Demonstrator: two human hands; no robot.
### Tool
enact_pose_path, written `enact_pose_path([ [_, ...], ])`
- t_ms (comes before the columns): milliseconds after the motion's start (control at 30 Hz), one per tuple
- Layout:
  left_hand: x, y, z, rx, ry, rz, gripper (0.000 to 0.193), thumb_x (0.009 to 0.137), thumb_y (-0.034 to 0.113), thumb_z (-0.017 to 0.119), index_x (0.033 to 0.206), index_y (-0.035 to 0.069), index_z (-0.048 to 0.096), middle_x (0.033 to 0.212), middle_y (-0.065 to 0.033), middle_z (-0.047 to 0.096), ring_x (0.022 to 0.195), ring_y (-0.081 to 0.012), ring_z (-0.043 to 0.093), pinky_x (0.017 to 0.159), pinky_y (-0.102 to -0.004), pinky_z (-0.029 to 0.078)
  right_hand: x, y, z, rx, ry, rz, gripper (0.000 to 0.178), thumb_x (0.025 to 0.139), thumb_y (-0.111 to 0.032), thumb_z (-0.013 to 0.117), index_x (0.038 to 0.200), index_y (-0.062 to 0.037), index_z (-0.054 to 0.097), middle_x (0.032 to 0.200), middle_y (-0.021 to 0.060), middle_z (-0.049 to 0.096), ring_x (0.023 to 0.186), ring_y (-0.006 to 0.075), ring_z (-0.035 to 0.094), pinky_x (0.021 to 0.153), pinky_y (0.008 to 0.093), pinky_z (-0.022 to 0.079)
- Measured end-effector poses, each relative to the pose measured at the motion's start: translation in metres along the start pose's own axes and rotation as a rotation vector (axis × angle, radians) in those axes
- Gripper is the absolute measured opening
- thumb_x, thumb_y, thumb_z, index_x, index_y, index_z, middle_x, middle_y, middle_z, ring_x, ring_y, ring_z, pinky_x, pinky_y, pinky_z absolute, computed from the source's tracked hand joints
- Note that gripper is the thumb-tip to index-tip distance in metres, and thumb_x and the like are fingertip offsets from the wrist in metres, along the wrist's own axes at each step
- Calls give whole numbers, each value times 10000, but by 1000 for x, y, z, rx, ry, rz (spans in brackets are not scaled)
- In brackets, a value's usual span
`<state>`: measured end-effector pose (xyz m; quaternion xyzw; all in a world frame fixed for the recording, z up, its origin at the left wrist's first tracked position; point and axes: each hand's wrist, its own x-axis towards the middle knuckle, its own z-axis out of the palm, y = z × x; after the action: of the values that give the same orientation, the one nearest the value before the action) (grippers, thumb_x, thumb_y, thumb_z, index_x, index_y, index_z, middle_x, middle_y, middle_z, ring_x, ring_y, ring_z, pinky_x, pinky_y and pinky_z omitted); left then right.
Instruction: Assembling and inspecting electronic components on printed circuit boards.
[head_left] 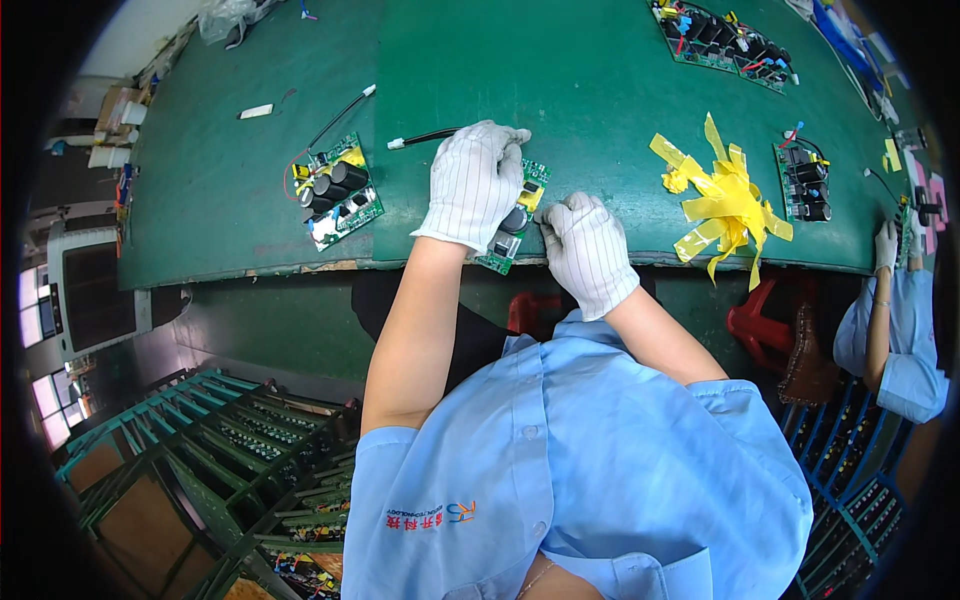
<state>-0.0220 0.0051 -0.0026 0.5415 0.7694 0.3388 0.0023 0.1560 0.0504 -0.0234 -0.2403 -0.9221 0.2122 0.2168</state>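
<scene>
In front of me, near the table's front edge, lies a green circuit board (505, 245) with dark round capacitors and yellow-wrapped parts. My left hand (472, 188), in a white striped glove, is closed over its left side and covers much of it. A black cable (425, 137) with a white connector reaches out from beneath that hand. Just right of the board is my right hand (588, 252), gloved too, its fingers curled together. Whatever its fingertips pinch, if anything, is too small to see.
Another circuit board (337, 190) with a cable lies to the left. Yellow tape strips (728, 205) form a bunch on the right, before a further board (803, 180). Joined boards (722, 42) lie far right. A co-worker's gloved hand (886, 246) works at the right edge. Racks (250, 440) stand behind me.
</scene>
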Motion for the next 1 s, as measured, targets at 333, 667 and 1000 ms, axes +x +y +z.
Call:
enact_pose_path([
  [333, 2, 2, -5, -77, -22, -68, 172, 868, 142, 577, 941, 94, 726, 961, -97, 716, 951, -306, 658, 844, -421, 509, 20, 19, -11, -66, -68, -160, 199, 833, -178, 664, 1007, -91, 622, 865, 103, 576, 818, 302, 592, 673, 429, 498],
  [667, 3, 5, -11, -201, 0, -160, 190, 873, 137, 580, 974, 69, 725, 979, -114, 724, 937, -315, 667, 831, -408, 531, 18, 17, -17, -164, -108, -65, 196, 862, -233, 668, 993, -93, 628, 833, 98, 584, 798, 313, 588, 678, 447, 491],
  [1000, 1, 3, -10, -152, 15, -105, 227, 903, 141, 565, 1041, 36, 710, 990, -162, 711, 915, -326, 677, 800, -386, 536, 16, 14, -14, -211, -146, -131, 150, 864, -159, 597, 995, -90, 580, 828, 95, 570, 819, 281, 614, 595, 413, 519],
])
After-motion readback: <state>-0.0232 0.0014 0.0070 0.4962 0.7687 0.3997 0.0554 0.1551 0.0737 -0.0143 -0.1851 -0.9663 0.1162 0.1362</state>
